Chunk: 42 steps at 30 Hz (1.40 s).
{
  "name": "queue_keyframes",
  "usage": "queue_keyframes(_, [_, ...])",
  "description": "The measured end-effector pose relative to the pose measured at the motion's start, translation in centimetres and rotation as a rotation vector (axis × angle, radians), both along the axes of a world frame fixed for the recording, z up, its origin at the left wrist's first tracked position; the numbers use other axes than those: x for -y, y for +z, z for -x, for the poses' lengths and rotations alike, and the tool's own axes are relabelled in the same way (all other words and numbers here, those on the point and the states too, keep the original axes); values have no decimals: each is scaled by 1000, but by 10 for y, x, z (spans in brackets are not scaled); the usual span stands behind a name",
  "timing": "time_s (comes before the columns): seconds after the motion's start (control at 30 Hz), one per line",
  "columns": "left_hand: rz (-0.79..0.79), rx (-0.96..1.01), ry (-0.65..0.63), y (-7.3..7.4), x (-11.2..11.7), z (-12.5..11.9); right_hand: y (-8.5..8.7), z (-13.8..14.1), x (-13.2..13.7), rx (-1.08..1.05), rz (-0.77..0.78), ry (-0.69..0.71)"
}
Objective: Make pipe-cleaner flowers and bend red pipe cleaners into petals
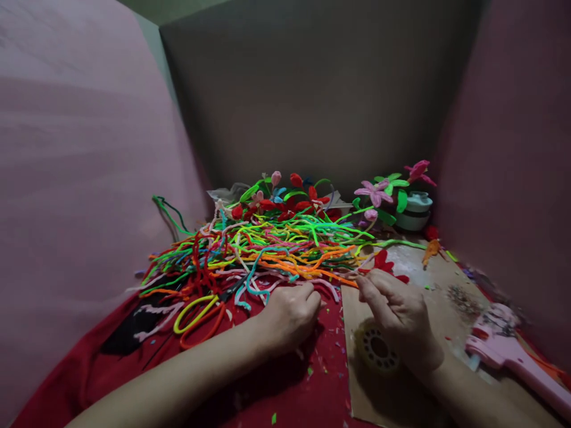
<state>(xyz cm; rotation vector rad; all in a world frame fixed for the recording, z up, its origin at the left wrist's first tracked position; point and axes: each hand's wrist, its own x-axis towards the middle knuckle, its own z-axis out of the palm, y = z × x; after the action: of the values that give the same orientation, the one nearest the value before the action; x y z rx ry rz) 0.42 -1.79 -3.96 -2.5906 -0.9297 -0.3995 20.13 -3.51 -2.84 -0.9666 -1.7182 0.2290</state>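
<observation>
My left hand (pixel 292 316) is closed over the red cloth, its fingers curled, and whatever is in them is hidden. Across from it my right hand (pixel 397 312) pinches thumb against forefinger at the end of a pipe cleaner (pixel 343 279); its colour is unclear, as orange and pale pink ones meet there. A large heap of pipe cleaners (pixel 285 241) in many colours spreads just beyond both hands. Red fuzzy petals (pixel 387 264) lie behind my right hand. Under that hand is a roll of clear tape (pixel 378 348), partly covered by the wrist.
Scissors (pixel 196 318) with yellow and orange handles lie at left. A pink glue gun (pixel 504 345) rests at right near the board (pixel 363 386). Finished fuzzy flowers (pixel 375 191) and a pale lidded container (pixel 414 211) stand at the back. Pink walls (pixel 89 148) flank the space.
</observation>
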Motion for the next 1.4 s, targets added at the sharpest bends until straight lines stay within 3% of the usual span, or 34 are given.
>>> queue_keyframes(0.13, [-10, 127, 91, -3, -7, 25, 1, 3, 4, 139, -87, 59])
queue_keyframes(0.33, [158, 474, 336, 2, -26, 46, -1, 5, 6, 240, -129, 81])
queue_keyframes(0.6, [212, 207, 462, -4, -36, 48, -7, 7, 7, 302, -122, 121])
queue_keyframes(0.8, [183, 150, 467, 5, -32, 52, -13, 5, 3, 303, -97, 89])
queue_keyframes(1.07, [233, 43, 532, 2, -33, 50, -17, 1, 1, 281, -127, 96])
queue_keyframes(1.27, [248, 71, 507, 5, -34, 54, -18, 6, 2, 340, -74, 160])
queue_keyframes(1.4, [253, 160, 472, 10, -33, 54, -16, 14, 4, 514, -54, 193])
